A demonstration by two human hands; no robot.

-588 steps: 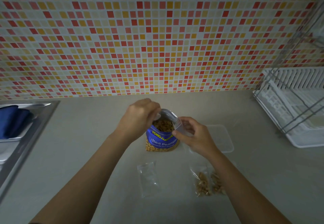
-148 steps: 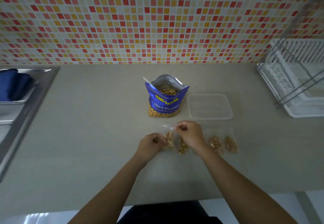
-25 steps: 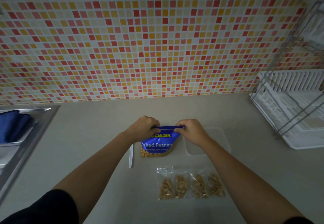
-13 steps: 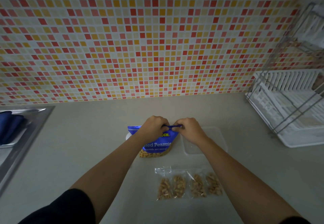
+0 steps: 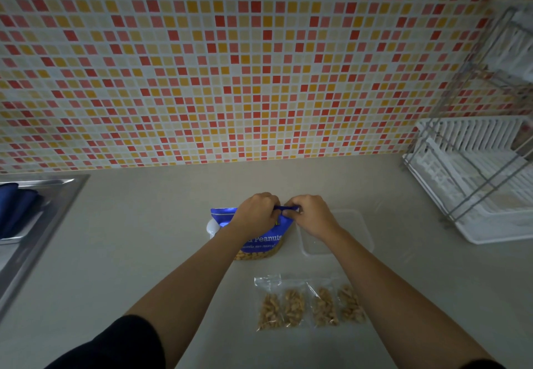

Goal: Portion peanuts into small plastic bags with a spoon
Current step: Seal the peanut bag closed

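A blue peanut pouch stands on the counter in the middle. My left hand and my right hand both pinch its top edge, close together near the right end. A white spoon lies behind the pouch on the left, mostly hidden. Several small clear bags with peanuts lie side by side in front of the pouch.
A clear plastic container sits right of the pouch. A white dish rack with a wire frame stands at the right. A steel sink holding a blue cloth is at the left. A tiled wall backs the counter.
My left hand has slid to the right along the pouch's top edge toward my right hand, leaving the pouch's left corner uncovered.
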